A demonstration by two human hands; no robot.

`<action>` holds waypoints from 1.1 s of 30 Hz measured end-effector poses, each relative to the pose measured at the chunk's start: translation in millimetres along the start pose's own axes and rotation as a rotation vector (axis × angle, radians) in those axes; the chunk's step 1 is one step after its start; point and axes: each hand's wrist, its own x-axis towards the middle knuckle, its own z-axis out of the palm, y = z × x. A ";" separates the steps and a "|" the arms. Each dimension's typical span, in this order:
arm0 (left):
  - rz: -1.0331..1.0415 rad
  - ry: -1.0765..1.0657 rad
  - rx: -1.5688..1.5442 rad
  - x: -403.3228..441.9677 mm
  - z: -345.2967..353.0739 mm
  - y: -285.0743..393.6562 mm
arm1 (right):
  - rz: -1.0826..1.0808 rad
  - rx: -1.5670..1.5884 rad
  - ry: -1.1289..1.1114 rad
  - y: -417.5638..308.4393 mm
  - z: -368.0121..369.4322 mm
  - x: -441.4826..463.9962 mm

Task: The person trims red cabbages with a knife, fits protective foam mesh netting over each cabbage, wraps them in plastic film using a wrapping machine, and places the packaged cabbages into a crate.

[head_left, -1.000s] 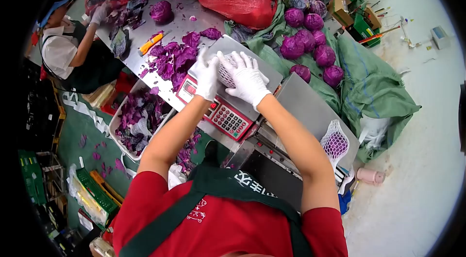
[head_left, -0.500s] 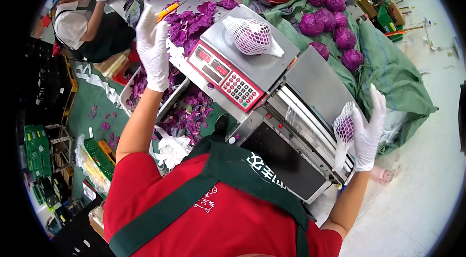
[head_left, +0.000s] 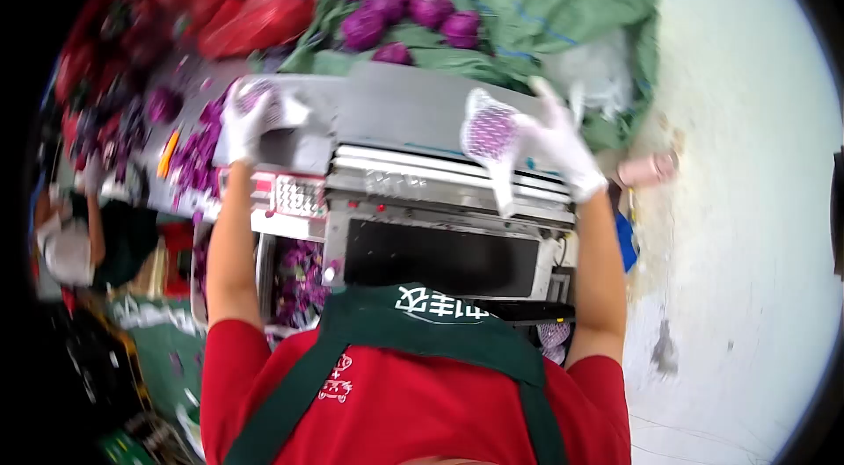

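My left hand (head_left: 245,124), in a white glove, is closed on a purple cabbage in white netting (head_left: 273,106) over the scale's metal plate (head_left: 309,144). Motion blurs its fingertips. The red-edged keypad (head_left: 299,195) shows below. My right hand (head_left: 563,147), gloved too, has thumb and fingers spread. Its fingers reach the right side of a second netted cabbage (head_left: 491,133), whose net tail hangs down over the white rollers of the wrapping machine (head_left: 422,173). This cabbage lies at the edge of the machine's metal top (head_left: 396,109).
Loose purple cabbages (head_left: 384,6) rest on green sacking (head_left: 527,12) behind the machine. Red net sacks (head_left: 255,17), cut leaves (head_left: 198,157) and an orange-handled knife (head_left: 169,154) are left. A co-worker (head_left: 75,241) stands far left; a pink bottle (head_left: 649,169) is right.
The view has swung right. My left hand has gone from beside the scale onto its netted cabbage. My right hand has stayed by the second netted cabbage and now reaches it.
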 end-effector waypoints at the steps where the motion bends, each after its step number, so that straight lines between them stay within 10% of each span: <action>1: -0.123 -0.095 -0.336 3.0 -7.8 1.8 | 0.005 0.168 -0.024 -17.0 12.1 -3.1; 4: -0.454 -0.859 -1.077 55.5 -45.5 -62.6 | 0.059 0.008 -0.052 18.6 48.1 7.9; 5: -0.582 -0.502 -0.968 25.4 -28.9 6.6 | 0.032 -0.073 0.032 26.6 53.1 9.5; 8: 0.181 -0.532 -0.119 4.4 19.0 69.2 | 0.096 0.394 -0.031 32.0 44.1 16.4; 12: -0.048 -0.728 -0.388 -14.1 94.1 134.4 | 0.447 1.085 0.013 64.7 20.4 14.8; 14: -0.264 -0.785 -0.603 -38.4 133.7 167.4 | 0.044 0.631 0.091 52.2 -9.6 6.4; 16: -0.283 -0.888 -0.693 -51.8 161.5 172.8 | -0.059 0.836 0.181 64.8 -36.2 4.5; 18: -0.188 -0.982 -0.414 -61.0 185.8 173.6 | 0.202 1.220 0.278 98.6 -77.7 -3.6; 21: -0.237 -1.094 -0.338 -82.0 216.5 163.8 | 0.275 0.477 0.673 146.3 -134.1 -29.9; 25: -0.237 -1.230 -0.325 -96.6 229.1 175.5 | 0.366 -0.027 0.498 215.8 -151.4 -37.6; 28: 0.190 -1.276 -0.003 -96.0 224.4 183.3 | 0.384 -0.304 0.274 251.4 -132.4 -28.5; 33: 0.481 -0.886 0.131 -88.7 186.8 175.8 | 0.400 -0.733 0.265 225.4 -117.5 -11.6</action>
